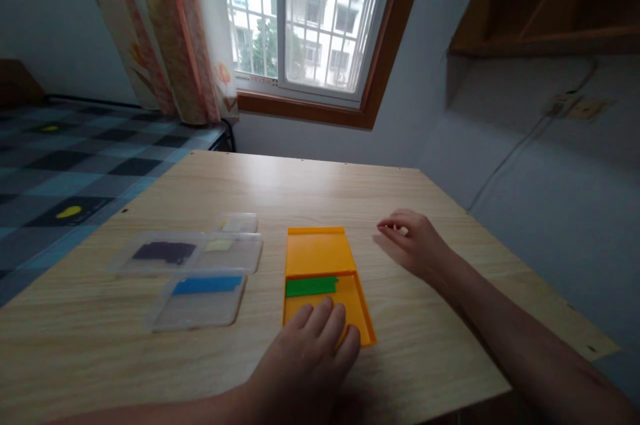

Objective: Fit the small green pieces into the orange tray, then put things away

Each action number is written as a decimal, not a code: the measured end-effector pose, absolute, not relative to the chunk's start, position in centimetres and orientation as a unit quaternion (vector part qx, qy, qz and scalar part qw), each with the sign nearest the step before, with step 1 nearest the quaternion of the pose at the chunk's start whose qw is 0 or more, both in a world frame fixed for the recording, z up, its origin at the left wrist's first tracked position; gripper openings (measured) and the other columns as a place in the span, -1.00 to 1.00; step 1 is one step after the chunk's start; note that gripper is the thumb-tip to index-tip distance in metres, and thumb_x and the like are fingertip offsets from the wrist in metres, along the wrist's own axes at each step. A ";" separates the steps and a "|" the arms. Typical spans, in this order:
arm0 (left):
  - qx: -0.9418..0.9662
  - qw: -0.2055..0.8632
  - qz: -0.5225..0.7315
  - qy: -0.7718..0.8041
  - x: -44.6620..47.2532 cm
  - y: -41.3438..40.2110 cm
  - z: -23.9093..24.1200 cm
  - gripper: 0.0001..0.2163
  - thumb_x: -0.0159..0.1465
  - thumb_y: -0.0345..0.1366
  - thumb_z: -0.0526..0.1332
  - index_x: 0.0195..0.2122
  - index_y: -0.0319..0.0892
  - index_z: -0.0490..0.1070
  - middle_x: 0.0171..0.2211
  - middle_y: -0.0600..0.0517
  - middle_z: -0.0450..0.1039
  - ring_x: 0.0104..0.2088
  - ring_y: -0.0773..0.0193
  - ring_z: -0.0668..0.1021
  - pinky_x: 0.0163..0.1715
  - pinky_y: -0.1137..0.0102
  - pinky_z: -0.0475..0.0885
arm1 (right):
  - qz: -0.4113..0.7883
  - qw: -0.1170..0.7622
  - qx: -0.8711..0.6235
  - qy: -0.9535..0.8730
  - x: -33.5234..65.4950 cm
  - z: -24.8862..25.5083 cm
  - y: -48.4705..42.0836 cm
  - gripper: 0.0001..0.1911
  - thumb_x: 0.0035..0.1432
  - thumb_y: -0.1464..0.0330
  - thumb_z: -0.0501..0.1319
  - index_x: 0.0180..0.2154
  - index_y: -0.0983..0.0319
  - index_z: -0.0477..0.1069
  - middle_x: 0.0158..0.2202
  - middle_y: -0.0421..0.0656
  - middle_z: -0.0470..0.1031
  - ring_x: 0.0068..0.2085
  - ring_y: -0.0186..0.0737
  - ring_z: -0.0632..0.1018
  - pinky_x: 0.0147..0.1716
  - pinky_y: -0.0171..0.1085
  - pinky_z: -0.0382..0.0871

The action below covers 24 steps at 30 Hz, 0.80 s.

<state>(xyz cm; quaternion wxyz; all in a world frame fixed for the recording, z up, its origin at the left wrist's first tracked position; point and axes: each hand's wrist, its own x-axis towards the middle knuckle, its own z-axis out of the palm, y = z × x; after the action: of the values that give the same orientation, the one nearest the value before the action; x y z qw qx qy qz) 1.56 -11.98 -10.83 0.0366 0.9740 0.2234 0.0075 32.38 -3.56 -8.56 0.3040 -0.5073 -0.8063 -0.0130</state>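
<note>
Landmark: the orange tray (pixel 320 253), one piece, smooth plastic, rectangular with a low rim, lying on the table (pixel 430 351). No brand, label or writing was legible anywhere.

Nearest edge of the tray: the left hand (pixel 313 351) lay flat, palm down, four fingers (pixel 325 318) resting over the tray's near end. Its grip was open, closed on nothing.

Inside the tray, just beyond those fingers: one green strip (pixel 311 286), flat, thin, oblong, lying crosswise at the step where the tray's floor changed level.

Right of the tray, level with its far half: the right hand (pixel 413 241) rested on the table, fingers loosely curled, tips pointing toward the tray but apart from it. Whether it pinched anything could not be told.

Left of the tray: three clear plastic pieces, count uncertain where they overlapped. The near clear lid (pixel 200 305) carried one blue strip (pixel 207 285). Beyond it, the long clear tray (pixel 187 253) held one dark purple piece (pixel 164 251) and one pale yellow piece (pixel 219 245). At its far corner sat one small clear box (pixel 239 221), contents not discernible.

Table: light wood-grain laminate, matte.

Beyond the table's left edge: a bed (pixel 65 165) with a blue and black checked cover. Farther off: a patterned curtain (pixel 165 31) and a barred window (pixel 310 18) in a brown frame.
</note>
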 end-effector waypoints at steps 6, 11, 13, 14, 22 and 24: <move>0.973 0.046 -0.009 0.228 1.9 -12.4 -9.4 -0.66 0.42 -0.10 0.14 0.04 -0.25 0.43 0.07 -0.29 0.46 0.04 -0.17 0.49 -0.04 -0.02 0.48 | 0.169 0.254 -0.351 -0.885 26.3 -6.9 -8.2 -0.82 0.36 0.37 0.24 -0.23 0.22 0.63 -0.41 -0.17 0.55 -0.44 -0.36 0.49 -0.43 -0.38 0.32; 0.972 0.010 0.010 0.234 2.0 -12.6 -9.9 -0.56 0.43 0.03 0.10 0.03 -0.27 0.44 0.06 -0.33 0.46 0.01 -0.19 0.51 -0.10 0.00 0.49 | 0.184 0.209 -0.352 -0.894 24.4 -7.7 -9.0 -0.85 0.29 0.43 0.26 -0.28 0.21 0.63 -0.37 -0.15 0.56 -0.39 -0.33 0.53 -0.38 -0.37 0.35; 0.974 0.003 0.018 0.228 1.9 -12.6 -10.3 -0.57 0.42 0.04 0.12 0.02 -0.26 0.44 0.06 -0.32 0.46 0.02 -0.20 0.51 -0.09 -0.01 0.49 | 0.189 0.194 -0.360 -0.893 24.4 -7.7 -8.9 -0.84 0.27 0.45 0.26 -0.28 0.21 0.63 -0.35 -0.15 0.58 -0.37 -0.32 0.56 -0.35 -0.37 0.37; 0.975 0.005 0.019 0.223 1.9 -12.6 -10.4 -0.58 0.41 0.02 0.13 0.03 -0.25 0.43 0.07 -0.31 0.46 0.03 -0.20 0.51 -0.08 0.00 0.49 | 0.189 0.189 -0.363 -0.893 24.4 -7.7 -8.8 -0.84 0.27 0.46 0.25 -0.29 0.21 0.63 -0.35 -0.15 0.59 -0.36 -0.32 0.56 -0.35 -0.37 0.37; 0.973 0.067 -0.007 0.219 2.0 -12.4 -8.9 -0.63 0.34 -0.04 0.16 -0.02 -0.22 0.42 0.05 -0.28 0.45 -0.01 -0.18 0.50 -0.09 -0.01 0.48 | 0.160 0.214 -0.379 -0.886 25.3 -6.5 -9.0 -0.70 0.17 0.54 0.17 -0.20 0.19 0.65 -0.38 -0.18 0.58 -0.46 -0.36 0.50 -0.45 -0.39 0.30; 0.973 0.067 -0.006 0.220 2.0 -12.6 -8.6 -0.64 0.32 -0.04 0.19 -0.03 -0.22 0.42 0.05 -0.26 0.45 0.00 -0.19 0.49 -0.09 -0.01 0.48 | 0.146 0.208 -0.378 -0.890 25.6 -6.1 -9.2 -0.69 0.14 0.54 0.15 -0.23 0.19 0.64 -0.40 -0.18 0.57 -0.44 -0.33 0.50 -0.43 -0.36 0.29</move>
<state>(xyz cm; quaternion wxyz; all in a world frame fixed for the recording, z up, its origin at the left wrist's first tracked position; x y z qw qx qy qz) 2.03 -12.64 -8.59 0.0671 0.9732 0.2201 -0.0058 25.59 -9.23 -6.14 0.2085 -0.3776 -0.8902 0.1465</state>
